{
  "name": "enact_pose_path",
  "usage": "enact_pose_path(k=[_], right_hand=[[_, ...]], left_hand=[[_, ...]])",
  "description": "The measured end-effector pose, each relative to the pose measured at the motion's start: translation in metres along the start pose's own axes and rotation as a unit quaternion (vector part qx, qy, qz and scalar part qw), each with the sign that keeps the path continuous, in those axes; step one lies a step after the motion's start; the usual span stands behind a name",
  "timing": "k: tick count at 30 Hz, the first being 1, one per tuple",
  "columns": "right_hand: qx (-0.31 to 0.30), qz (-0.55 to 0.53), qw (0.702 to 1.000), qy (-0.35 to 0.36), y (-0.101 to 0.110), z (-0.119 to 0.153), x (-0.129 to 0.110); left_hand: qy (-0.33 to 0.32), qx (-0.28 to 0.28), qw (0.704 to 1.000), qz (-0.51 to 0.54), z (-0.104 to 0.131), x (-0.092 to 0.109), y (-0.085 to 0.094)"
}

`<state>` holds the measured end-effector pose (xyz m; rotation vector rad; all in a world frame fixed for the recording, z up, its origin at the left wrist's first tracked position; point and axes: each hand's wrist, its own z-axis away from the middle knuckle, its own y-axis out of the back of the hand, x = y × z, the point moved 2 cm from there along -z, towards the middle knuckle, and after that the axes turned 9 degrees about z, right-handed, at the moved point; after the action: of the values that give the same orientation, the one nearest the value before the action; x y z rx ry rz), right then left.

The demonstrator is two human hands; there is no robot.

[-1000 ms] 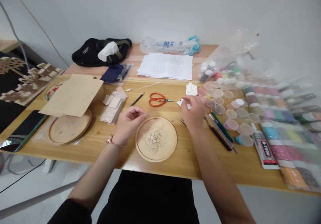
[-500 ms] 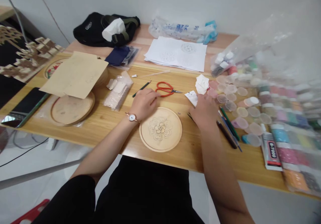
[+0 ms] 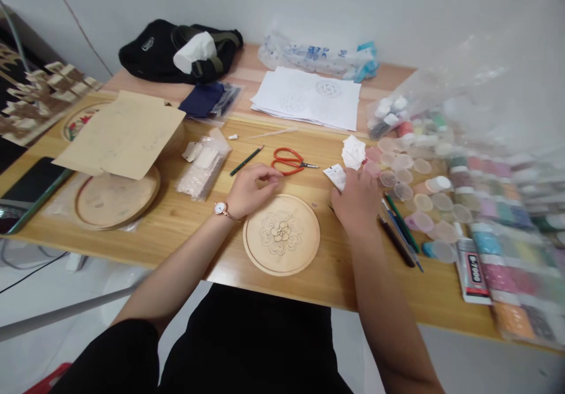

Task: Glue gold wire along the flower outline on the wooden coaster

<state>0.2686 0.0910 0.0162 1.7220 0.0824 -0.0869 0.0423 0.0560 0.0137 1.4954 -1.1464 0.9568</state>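
Head view: a round, pale wooden plate (image 3: 281, 263) with a drawn flower

We have the plate near us on the brown wooden table (image 3: 309, 291). Our left hand (image 3: 251, 191) is at its far left rim, fingers loosely curved, thumb apart. Our right hand (image 3: 359, 201) reaches a small white printed packet (image 3: 335, 176); we cannot tell whether its fingers pinch it. Red-handled metal scissors (image 3: 289, 161) lie beyond the plate.

The surface (image 3: 176, 226) is smooth, glossy wood with visible grain, and the round plaque (image 3: 281, 235) on it is paler, smoother-looking wood with a duller finish. The scissors (image 3: 293, 161) pair shiny red handles with metal blades, near matt white paper sheets (image 3: 306, 96). Clear, crinkled plastic film (image 3: 459, 70) glints, while the pouch (image 3: 176, 49) looks like matt black cloth.
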Motion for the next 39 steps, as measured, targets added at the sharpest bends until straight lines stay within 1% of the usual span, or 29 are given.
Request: enact_pose_path(k=[2,4,7,9,15,20,22,24,26,28,29,31,33,36,39], right_hand=[[0.021,-0.024,0.999,0.017,0.003,0.000,-0.003],[0.056,-0.089,0.993,0.061,0.006,0.001,-0.008],[0.096,-0.211,0.961,0.149,0.006,0.005,-0.017],[0.097,-0.239,0.950,0.176,0.004,0.009,-0.023],[0.103,-0.234,0.951,0.175,0.001,0.011,-0.026],[0.101,-0.212,0.959,0.159,0.002,0.008,-0.022],[0.101,-0.196,0.965,0.139,0.002,0.007,-0.019],[0.087,-0.137,0.983,0.089,0.000,0.006,-0.013],[0.044,-0.048,0.997,0.031,-0.002,0.005,-0.006],[-0.002,0.016,1.000,-0.002,-0.005,0.004,-0.001],[-0.016,0.025,1.000,-0.005,-0.005,0.003,0.001],[-0.026,0.024,0.999,-0.003,-0.006,0.001,0.004],[-0.028,0.023,0.999,-0.005,-0.005,-0.001,0.006],[-0.025,0.012,0.999,-0.018,-0.003,-0.005,0.010],[-0.011,-0.009,0.999,-0.031,0.003,-0.008,0.011]], left_hand=[[0.031,0.003,0.997,0.066,0.001,-0.001,0.000],[0.056,0.009,0.989,0.134,0.002,-0.001,0.001],[0.078,0.025,0.972,0.222,0.002,-0.001,0.001],[0.088,0.031,0.959,0.269,0.003,-0.001,0.001],[0.108,0.031,0.929,0.351,0.004,0.002,0.000],[0.107,0.030,0.926,0.362,0.005,0.004,0.001],[0.104,0.031,0.931,0.347,0.005,0.004,0.001],[0.099,0.032,0.942,0.320,0.005,0.003,0.002],[0.091,0.035,0.956,0.275,0.004,0.001,0.003],[0.079,0.038,0.974,0.211,0.004,0.001,0.004],[0.070,0.042,0.982,0.171,0.004,0.001,0.005],[0.047,0.047,0.995,0.080,0.004,0.003,0.007],[0.021,0.041,0.999,-0.009,0.005,0.006,0.008],[-0.011,0.000,0.994,-0.111,0.006,0.009,0.008],[-0.034,-0.047,0.982,-0.178,0.006,0.007,0.005]])
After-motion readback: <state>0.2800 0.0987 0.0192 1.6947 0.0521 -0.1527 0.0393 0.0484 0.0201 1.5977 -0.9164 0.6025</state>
